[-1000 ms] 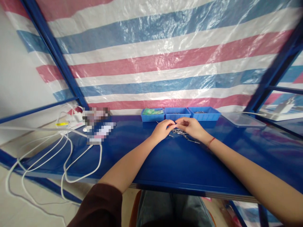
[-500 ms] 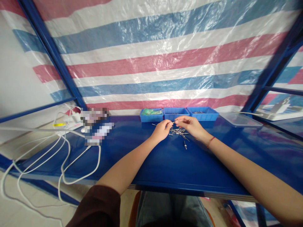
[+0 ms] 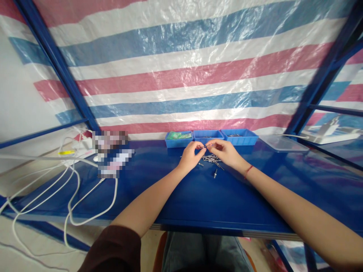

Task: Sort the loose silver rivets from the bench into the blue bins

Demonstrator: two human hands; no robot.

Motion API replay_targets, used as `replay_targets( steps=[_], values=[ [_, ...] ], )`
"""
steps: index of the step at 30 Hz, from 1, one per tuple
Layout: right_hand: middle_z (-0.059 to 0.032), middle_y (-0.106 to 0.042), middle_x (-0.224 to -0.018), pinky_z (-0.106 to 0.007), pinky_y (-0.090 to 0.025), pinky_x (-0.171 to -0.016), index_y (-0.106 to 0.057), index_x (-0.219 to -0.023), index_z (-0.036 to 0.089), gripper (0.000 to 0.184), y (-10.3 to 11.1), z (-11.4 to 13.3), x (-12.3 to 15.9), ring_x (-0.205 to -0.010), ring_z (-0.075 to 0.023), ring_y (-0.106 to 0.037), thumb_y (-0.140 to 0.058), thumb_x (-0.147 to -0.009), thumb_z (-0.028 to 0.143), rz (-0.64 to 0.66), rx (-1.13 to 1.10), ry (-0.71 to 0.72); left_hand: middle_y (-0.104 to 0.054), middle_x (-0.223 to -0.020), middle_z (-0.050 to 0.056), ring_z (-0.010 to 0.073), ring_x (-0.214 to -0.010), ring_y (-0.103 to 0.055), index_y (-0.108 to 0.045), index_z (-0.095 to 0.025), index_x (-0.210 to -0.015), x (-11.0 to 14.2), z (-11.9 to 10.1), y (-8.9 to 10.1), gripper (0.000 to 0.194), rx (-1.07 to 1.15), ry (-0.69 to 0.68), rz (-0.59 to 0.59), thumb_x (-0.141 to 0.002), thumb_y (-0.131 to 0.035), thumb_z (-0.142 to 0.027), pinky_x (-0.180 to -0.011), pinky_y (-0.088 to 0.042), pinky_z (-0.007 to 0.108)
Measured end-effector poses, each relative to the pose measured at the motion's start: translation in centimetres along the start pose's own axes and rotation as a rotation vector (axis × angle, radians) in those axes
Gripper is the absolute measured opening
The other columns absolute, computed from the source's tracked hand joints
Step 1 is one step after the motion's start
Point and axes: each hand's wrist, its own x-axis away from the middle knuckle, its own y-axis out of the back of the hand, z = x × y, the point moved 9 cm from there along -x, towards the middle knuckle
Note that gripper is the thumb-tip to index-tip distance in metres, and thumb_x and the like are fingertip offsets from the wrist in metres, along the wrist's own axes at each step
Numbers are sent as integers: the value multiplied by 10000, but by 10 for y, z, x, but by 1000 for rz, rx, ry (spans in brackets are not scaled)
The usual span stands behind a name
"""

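Observation:
My left hand [image 3: 190, 156] and my right hand [image 3: 226, 152] meet above the blue table, thumbs and fingertips pinched together. Between their tips shows a thin metal rivet [image 3: 204, 146], mostly covered by the fingers. Just below and behind the hands lies a loose heap of silvery pop rivets [image 3: 210, 159] with long thin pins, partly hidden by my right hand. One single rivet [image 3: 215, 173] lies apart, nearer to me. Another small rivet [image 3: 200, 164] rests beside my left fingers.
Behind the hands stand a blue bin with green packaging [image 3: 179, 142], a middle blue bin [image 3: 208, 133] and a right blue bin [image 3: 244, 140] holding metal pieces. A clear plastic lid [image 3: 285, 144] lies right. White cables [image 3: 115, 196] loop over the left table edge.
The view has shifted slightly, so the scene sits a little further left. My fingertips have changed position around the small rivet, and both hands stay pinched above the heap.

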Motion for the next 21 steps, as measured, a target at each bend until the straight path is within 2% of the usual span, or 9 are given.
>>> replay_targets(
  steps=[9,12,14,16,19,21],
  values=[
    [-45,-697,-869,-353,-489,-745,-680,-820,185,260,-4,-13,-1,-794,-191,-628,-539,-789,402,82,84,-24,-600,-862,20,134,-820,-573,-552,-185,-831,0,0,4,109,-14,-9,-33,-817,-547,-293,-783,-456,270],
    [-45,-699,-799,-338,-490,-716,-681,-774,169,291,3,-21,-4,-750,-193,-630,-522,-786,412,55,139,-75,-615,-891,30,154,-856,-581,-550,-190,-918,1,5,2,172,-56,42,-28,-827,-537,-336,-818,-452,301],
    [-63,-693,-740,-324,-481,-674,-687,-777,145,328,24,-33,-7,-704,-203,-626,-507,-784,419,-66,243,-156,-626,-920,36,183,-905,-579,-542,-204,-1012,3,10,1,240,-154,107,-8,-836,-521,-367,-839,-443,342],
    [-86,-691,-727,-322,-465,-655,-696,-788,128,351,56,-46,-7,-698,-224,-627,-487,-788,410,-230,392,-259,-631,-950,41,212,-950,-565,-553,-222,-1043,5,10,0,266,-280,120,35,-845,-500,-390,-850,-430,379],
    [-120,-698,-788,-334,-449,-673,-706,-807,132,341,103,-65,-3,-773,-267,-638,-468,-791,374,-416,620,-387,-621,-992,48,226,-999,-535,-598,-234,-1012,8,-4,-7,273,-377,-10,131,-842,-494,-421,-880,-408,393],
    [-140,-695,-797,-340,-445,-666,-709,-814,135,349,125,-78,-1,-793,-285,-638,-458,-791,377,-463,715,-452,-608,-1026,49,220,-1033,-516,-612,-254,-1037,11,-17,-15,302,-360,-128,218,-829,-508,-445,-907,-395,384]
  ],
)
